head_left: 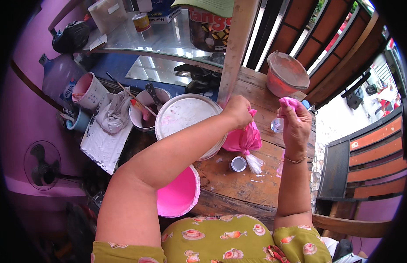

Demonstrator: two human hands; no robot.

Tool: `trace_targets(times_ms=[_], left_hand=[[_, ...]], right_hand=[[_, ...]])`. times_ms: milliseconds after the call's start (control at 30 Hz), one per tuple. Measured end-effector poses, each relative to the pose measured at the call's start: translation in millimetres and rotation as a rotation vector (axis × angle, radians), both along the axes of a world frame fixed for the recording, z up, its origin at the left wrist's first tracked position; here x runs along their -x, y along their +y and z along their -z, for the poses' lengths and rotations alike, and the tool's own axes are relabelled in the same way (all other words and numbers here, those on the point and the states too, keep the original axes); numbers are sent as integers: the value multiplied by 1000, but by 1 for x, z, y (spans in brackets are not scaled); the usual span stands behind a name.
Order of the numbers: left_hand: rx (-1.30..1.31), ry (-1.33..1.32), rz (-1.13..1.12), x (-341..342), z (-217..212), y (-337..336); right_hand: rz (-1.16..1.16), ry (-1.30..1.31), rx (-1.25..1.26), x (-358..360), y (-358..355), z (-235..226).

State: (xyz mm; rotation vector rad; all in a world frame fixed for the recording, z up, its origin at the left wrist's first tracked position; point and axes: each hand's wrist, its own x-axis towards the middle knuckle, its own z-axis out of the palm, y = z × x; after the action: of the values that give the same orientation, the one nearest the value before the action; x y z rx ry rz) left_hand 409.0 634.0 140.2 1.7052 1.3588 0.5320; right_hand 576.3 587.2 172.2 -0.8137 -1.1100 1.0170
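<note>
My left hand (239, 110) is closed over the wooden table, fingers wrapped round the upper part of a pink plastic bag (243, 139). The bag bulges below the fist and narrows to a whitish clear tail (256, 164) on the wood. Raised to the right, my right hand (296, 120) pinches a crumpled pink piece (290, 103); whether it is plastic or cloth I cannot tell. A small open tin (238, 164) stands beside the bag's tail. Bright pink paint (177, 193) fills a bucket under my left arm. A round white lid (181, 116) lies partly behind that arm.
A reddish, smeared bucket (284, 76) stands at the table's far right. Leftward are a paint tray (104, 147) with a plastic bag (113, 115) on it, and a tub (144, 120) holding a brush and scraper. A glass shelf (168, 39) and wooden post (236, 48) rise behind.
</note>
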Motion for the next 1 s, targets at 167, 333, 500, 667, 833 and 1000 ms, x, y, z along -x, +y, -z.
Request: trace_targets(times_ms=[167,333,500,667,833,1000], left_hand=[[-97,98,56,-2,-1,4],[-65,101,90,-8,-8,6],[-62,64,21,-7,-5,7],[-83,36,-6,-9,-10,6],[-137,39,-36,-18,-10,11],[-328,137,-81,-33,-20,15]], right_hand=[[33,-12,49,-33,-19,20],[254,27,354,-56,-52,112],[174,122,521,-46,-66,157],[-28,318,574,-37,-63,160],[-82,379,562,-30,-55,157],[-72,430,485,-26,-48,156]])
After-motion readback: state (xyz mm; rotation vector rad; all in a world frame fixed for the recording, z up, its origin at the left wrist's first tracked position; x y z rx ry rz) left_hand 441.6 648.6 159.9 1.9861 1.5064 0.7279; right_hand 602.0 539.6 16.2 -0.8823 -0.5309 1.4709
